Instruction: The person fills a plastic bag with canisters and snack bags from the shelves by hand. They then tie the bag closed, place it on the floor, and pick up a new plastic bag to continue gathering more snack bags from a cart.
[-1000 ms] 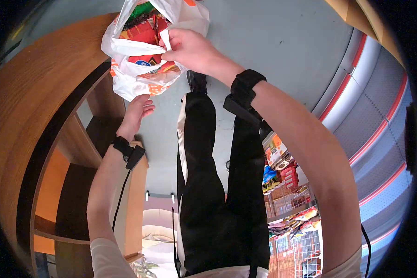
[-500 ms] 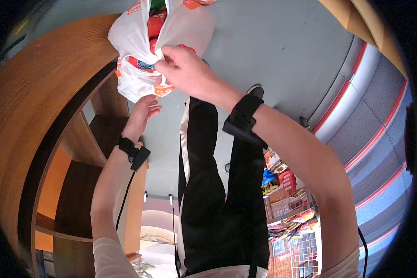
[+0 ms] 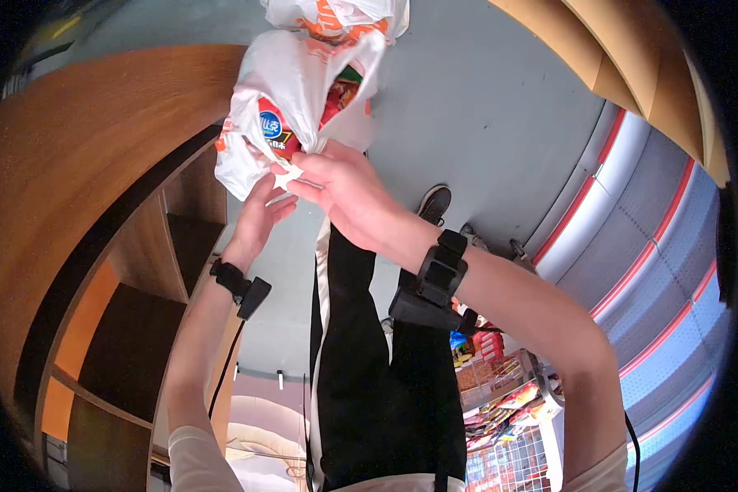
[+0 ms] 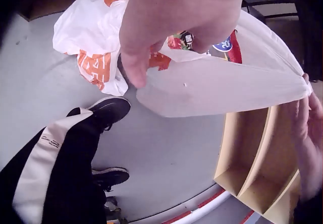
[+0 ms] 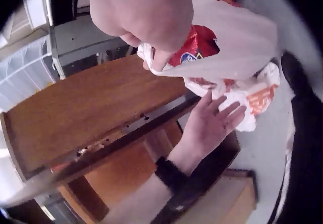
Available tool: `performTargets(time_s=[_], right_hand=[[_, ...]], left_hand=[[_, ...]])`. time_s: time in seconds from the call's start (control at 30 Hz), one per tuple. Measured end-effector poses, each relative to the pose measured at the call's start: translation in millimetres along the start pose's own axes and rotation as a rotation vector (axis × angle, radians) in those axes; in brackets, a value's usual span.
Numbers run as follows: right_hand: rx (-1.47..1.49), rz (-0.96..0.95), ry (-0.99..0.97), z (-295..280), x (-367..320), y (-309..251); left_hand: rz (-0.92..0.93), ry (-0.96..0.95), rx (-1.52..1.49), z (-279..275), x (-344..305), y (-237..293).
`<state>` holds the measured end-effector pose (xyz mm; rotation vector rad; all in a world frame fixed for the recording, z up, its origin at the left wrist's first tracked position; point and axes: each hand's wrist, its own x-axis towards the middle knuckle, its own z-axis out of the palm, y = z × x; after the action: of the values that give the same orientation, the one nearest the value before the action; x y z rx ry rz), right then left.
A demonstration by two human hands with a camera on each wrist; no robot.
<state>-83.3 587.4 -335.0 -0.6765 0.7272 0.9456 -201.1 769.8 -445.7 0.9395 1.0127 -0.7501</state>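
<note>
A white plastic bag (image 3: pixel 279 74) with orange print hangs stretched at the top of the head view. Through its opening show red snack packets (image 5: pixel 199 45), one bearing a blue oval logo. My right hand (image 3: pixel 348 193) pinches the bag's gathered handle between thumb and fingers, pulling it taut toward me. Below the bag, my left hand (image 3: pixel 258 221) has its fingers loosely extended, the tips close to the handle. In the right wrist view that left hand (image 5: pixel 204 128) is spread beside the bag's lower side.
Another white bag (image 3: pixel 336 20) with orange print lies beyond. A brown wooden shelf unit (image 3: pixel 131 90) stands close on the left. Metal display shelves (image 3: pixel 631 221) with red edging run along the right. Wire racks (image 3: pixel 508 455) hold snack packets; grey floor (image 3: pixel 467 123) lies between.
My right hand has drawn the bag's handle down toward my left hand, and the opening has narrowed. The bag sits lower in view, and a second bag now shows behind it.
</note>
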Motion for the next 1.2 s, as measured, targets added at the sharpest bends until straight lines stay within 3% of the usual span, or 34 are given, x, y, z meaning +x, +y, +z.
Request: performTargets(time_s=[0.23,0.4,0.6,0.83,0.93,1.2], right_hand=[[0.188,-0.02,0.023,2,13,16],[0.309,-0.047,0.057,4,23,12],[0.253,-0.111,0.047,2,59,13],[0.0,-0.163,-0.005,4,103,18],[-0.12,-0.051,-0.126,4,120,20],[-0.379,0.034,-0.16,-5,106,6]], left_hand=[[0.167,-0.043,-0.031,7,-9,19],[0.153,-0.018,-0.001,-4,-12,18],[0.078,0.007,0.022,-27,-16,3],[-0.018,0.011,0.064,-46,-20,-19],[-0.058,0.04,0.091,-49,-18,-29],[-0.1,0.02,0.154,-36,-19,-44]])
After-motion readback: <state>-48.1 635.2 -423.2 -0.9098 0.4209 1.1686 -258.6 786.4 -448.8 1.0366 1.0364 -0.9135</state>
